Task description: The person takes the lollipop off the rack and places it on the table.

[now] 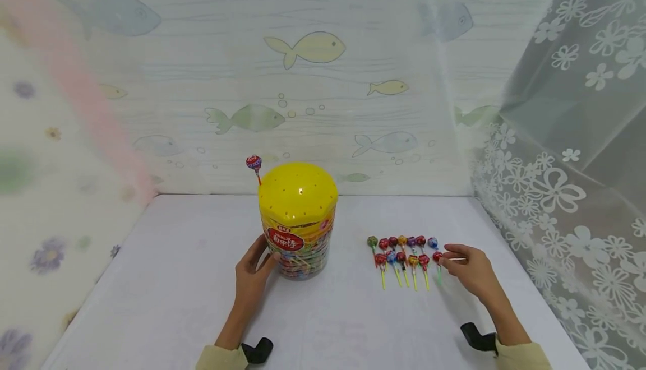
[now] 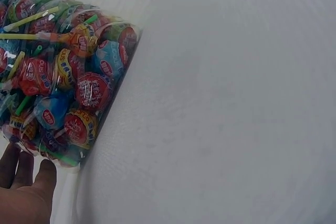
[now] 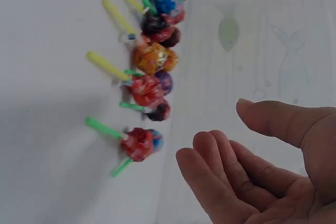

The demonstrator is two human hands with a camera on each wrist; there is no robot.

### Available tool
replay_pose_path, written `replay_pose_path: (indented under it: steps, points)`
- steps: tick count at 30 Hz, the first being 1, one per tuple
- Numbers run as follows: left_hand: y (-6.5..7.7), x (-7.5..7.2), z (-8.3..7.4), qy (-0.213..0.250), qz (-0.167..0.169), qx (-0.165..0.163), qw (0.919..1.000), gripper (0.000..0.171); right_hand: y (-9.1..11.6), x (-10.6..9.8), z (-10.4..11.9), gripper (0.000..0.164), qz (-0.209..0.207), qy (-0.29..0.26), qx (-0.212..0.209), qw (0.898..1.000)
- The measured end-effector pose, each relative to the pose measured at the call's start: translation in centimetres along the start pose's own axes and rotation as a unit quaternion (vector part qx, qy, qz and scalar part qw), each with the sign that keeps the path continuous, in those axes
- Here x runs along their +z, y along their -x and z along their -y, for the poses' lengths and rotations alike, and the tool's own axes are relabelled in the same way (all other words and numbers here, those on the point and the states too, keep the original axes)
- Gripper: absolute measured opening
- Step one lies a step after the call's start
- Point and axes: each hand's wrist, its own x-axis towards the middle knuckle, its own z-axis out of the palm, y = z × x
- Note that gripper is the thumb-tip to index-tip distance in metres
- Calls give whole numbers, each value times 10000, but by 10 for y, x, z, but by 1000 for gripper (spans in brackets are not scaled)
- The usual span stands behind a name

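A clear jar of lollipops [image 1: 303, 255] with a yellow domed lid [image 1: 300, 190] stands upright on the white table. My left hand [image 1: 254, 272] holds its lower left side, thumb at the front; in the left wrist view the fingertips [image 2: 46, 174] meet the jar near its base. One lollipop [image 1: 254, 163] sticks up at the lid's left edge. My right hand [image 1: 469, 269] is beside the rightmost red lollipop [image 1: 437, 257] of the front row. In the right wrist view its thumb and fingers are apart, with nothing between them, close to that red lollipop [image 3: 137, 144].
Two rows of several wrapped lollipops [image 1: 402, 259] lie right of the jar, sticks toward me. A fish-patterned curtain [image 1: 313, 89] hangs behind the table [image 1: 151, 291]. At the right is a sheer flowered cloth [image 1: 565, 207].
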Motion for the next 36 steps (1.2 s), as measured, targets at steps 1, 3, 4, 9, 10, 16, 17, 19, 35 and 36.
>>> replay_pose_path:
  steps: [1, 3, 4, 9, 10, 16, 17, 19, 35, 36]
  points:
    - [0, 0, 0, 13, 2, -9, 10000, 60, 1, -1, 4, 48, -45, 67, -113, 9999]
    - [0, 0, 0, 21, 10, -15, 10000, 60, 4, -2, 12, 46, -137, 134, -326, 9993]
    - [0, -1, -1, 41, 9, -34, 10000, 60, 6, -2, 17, 45, -183, 141, -442, 9988]
    - [0, -1, -1, 32, -3, -36, 10000, 60, 17, 7, 51, 40, -354, -187, -1009, 9941]
    - [0, -1, -1, 22, -3, -15, 10000, 60, 19, 11, 58, 40, -361, -284, -1140, 9924]
    - [-1, -3, -1, 37, 54, -62, 10000, 61, 29, 39, 105, 34, -289, -1096, -2005, 9731]
    - [-1, -4, -1, 28, 56, -89, 9999, 61, 30, 44, 114, 32, -243, -1297, -2136, 9680]
    - [-1, -4, -1, 26, 54, -105, 9999, 62, 31, 54, 129, 29, -198, -1633, -2439, 9557]
    - [-2, -2, 1, 44, 106, -34, 9999, 61, 26, 78, 228, 28, 899, -2403, -3365, 9061]
    - [-2, -2, 1, 49, 112, -38, 9999, 61, 23, 79, 234, 29, 964, -2377, -3366, 9060]
